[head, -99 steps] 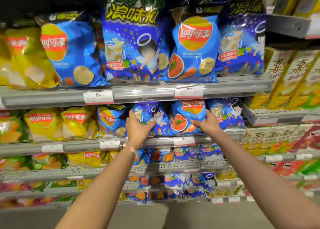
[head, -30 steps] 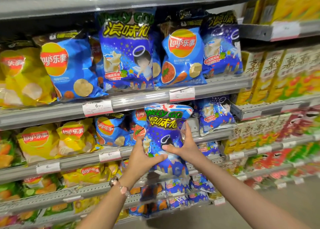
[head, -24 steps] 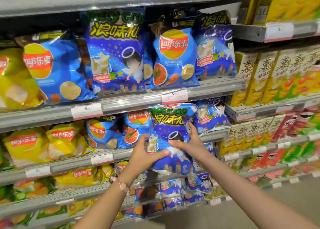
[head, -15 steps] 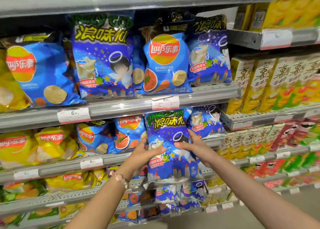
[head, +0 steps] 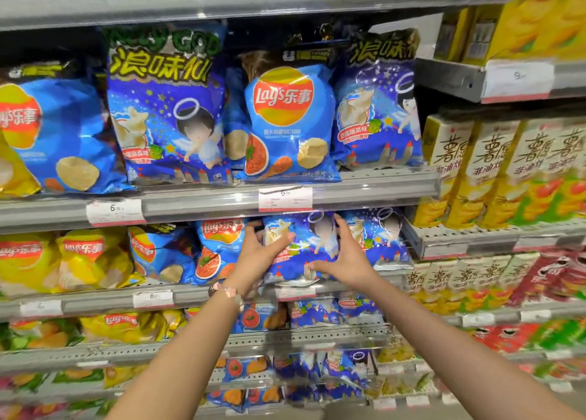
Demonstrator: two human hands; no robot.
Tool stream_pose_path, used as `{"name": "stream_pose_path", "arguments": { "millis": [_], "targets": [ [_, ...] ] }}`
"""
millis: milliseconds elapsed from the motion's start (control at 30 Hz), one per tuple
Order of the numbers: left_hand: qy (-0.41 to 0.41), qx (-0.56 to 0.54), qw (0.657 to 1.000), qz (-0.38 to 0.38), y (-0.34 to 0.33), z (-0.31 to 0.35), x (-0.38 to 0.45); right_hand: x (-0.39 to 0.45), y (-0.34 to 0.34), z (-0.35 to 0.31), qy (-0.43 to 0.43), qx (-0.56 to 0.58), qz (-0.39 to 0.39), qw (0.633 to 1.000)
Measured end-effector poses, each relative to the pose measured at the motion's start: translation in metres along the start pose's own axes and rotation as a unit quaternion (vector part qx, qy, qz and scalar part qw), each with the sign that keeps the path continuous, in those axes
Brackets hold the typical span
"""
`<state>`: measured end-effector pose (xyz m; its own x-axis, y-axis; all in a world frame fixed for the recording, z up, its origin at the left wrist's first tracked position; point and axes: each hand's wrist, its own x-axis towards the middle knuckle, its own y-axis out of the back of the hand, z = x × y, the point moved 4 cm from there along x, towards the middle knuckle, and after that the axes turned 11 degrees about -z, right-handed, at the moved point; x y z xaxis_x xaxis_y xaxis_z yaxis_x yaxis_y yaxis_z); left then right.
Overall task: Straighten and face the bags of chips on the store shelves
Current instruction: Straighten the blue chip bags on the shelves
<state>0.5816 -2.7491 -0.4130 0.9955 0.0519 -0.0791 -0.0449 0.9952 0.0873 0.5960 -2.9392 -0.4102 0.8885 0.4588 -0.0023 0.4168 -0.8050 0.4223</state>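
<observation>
Chips, in a dark blue bag (head: 304,248) with a cartoon angel on it, sit at the front edge of the second shelf (head: 95,302), held between both hands. Left hand (head: 257,258) grips the bag's left side with curled fingers and thumb on its face; right hand (head: 344,261) clasps the right side, fingers spread and bent round it. Just left stands a lighter blue bag (head: 218,251), and just right another angel bag (head: 383,242), both on the same shelf.
</observation>
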Motion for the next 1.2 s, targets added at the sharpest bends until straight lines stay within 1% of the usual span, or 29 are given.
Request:
{"name": "stream_pose_path", "arguments": {
  "millis": [67,100,200,267,367,433,533,633,733,800,833,933,1033,1100,1167,1200],
  "targets": [
    [-0.056,0.056,0.996,0.031,0.0,0.004,-0.006,0.01,0.0,0.002,0.019,-0.009,0.013,1.0],
    [-0.078,0.085,0.993,0.033,-0.001,0.003,-0.009,0.014,-0.001,0.005,0.027,-0.009,0.017,0.999],
    [-0.127,0.185,0.974,0.007,-0.001,-0.01,-0.019,0.018,-0.003,0.011,0.041,-0.002,0.02,0.999],
    [-0.136,0.283,0.949,-0.005,-0.002,-0.019,-0.022,0.02,-0.006,0.015,0.047,-0.003,0.023,0.999],
    [-0.139,0.366,0.92,0.003,-0.004,-0.022,-0.019,0.024,-0.014,0.02,0.047,-0.044,0.021,0.998],
    [-0.121,0.396,0.91,0.001,-0.006,-0.023,-0.015,0.026,-0.018,0.023,0.041,-0.071,0.005,0.997],
    [-0.093,0.431,0.898,0.007,-0.009,-0.024,-0.013,0.027,-0.02,0.025,0.032,-0.082,-0.007,0.996],
    [-0.096,0.453,0.886,0.02,-0.01,-0.022,-0.015,0.025,-0.021,0.021,0.023,-0.115,-0.009,0.993],
    [-0.097,0.441,0.892,0.012,-0.008,-0.015,-0.022,0.021,-0.02,0.012,0.021,-0.139,0.01,0.99],
    [-0.097,0.424,0.901,-0.011,-0.004,-0.006,-0.031,0.011,-0.018,0.003,0.032,-0.135,0.039,0.99],
    [-0.104,0.427,0.898,-0.017,0.0,0.0,-0.036,0.004,-0.017,-0.002,0.045,-0.132,0.059,0.988],
    [-0.144,0.477,0.867,-0.02,0.013,0.023,-0.055,-0.017,-0.011,-0.021,0.116,-0.137,0.137,0.974],
    [-0.217,0.511,0.832,-0.004,0.024,0.057,-0.072,-0.03,-0.007,-0.054,0.192,-0.134,0.166,0.958],
    [-0.295,0.511,0.807,0.026,0.031,0.083,-0.082,-0.032,-0.005,-0.082,0.247,-0.135,0.174,0.944],
    [-0.374,0.51,0.771,0.073,0.039,0.107,-0.086,-0.031,0.0,-0.111,0.29,-0.139,0.197,0.926],
    [-0.4,0.512,0.753,0.099,0.045,0.119,-0.086,-0.029,0.004,-0.125,0.305,-0.146,0.212,0.917]
  ]
}}
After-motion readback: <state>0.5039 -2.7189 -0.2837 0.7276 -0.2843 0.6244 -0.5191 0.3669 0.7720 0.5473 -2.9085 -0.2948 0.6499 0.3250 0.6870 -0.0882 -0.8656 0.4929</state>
